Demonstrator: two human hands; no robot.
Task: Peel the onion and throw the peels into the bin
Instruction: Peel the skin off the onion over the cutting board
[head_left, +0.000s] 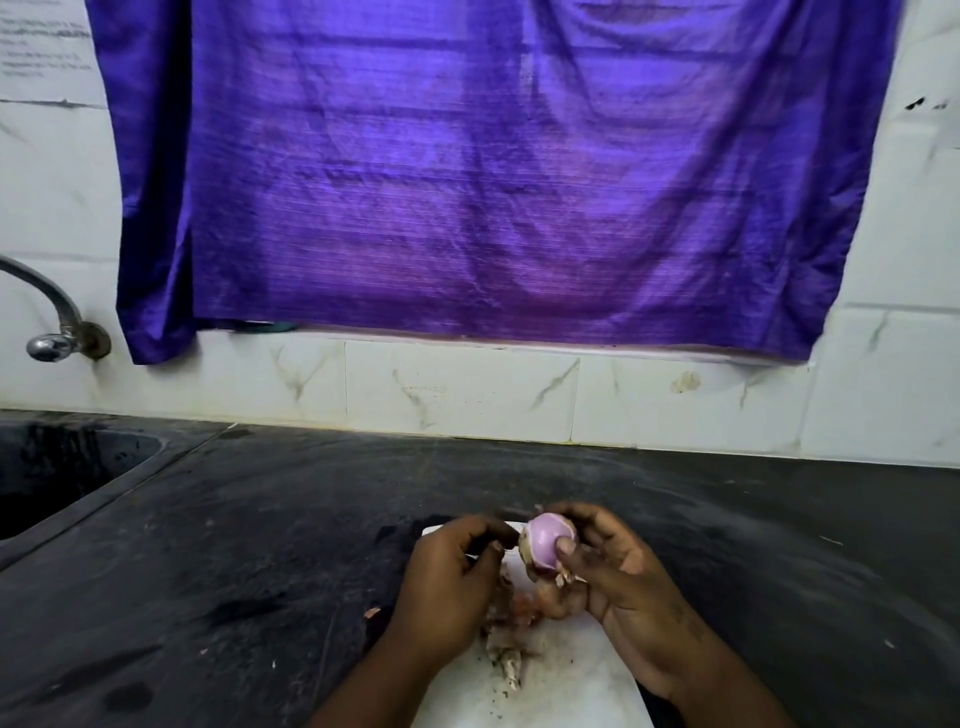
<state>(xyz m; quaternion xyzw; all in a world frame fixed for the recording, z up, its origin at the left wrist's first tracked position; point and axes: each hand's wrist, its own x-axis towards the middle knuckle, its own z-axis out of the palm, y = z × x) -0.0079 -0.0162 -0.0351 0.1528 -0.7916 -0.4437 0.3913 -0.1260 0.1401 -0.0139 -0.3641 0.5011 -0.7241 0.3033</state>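
Note:
A small pinkish-purple onion (546, 543), mostly bare of skin, is held above a white cutting board (571, 675). My right hand (613, 577) grips it, thumb pressed on its front. My left hand (452, 577) sits just left of the onion with curled fingers, pinching at a bit of skin near the onion's left edge. Loose brown peels (506, 631) lie in a heap on the board below the hands. No bin is in view.
The board lies on a dark stone counter (260, 545). A sink (62, 467) is sunk into the counter at the far left, with a metal tap (52, 332) above it. A purple cloth (493, 182) hangs on the tiled wall behind.

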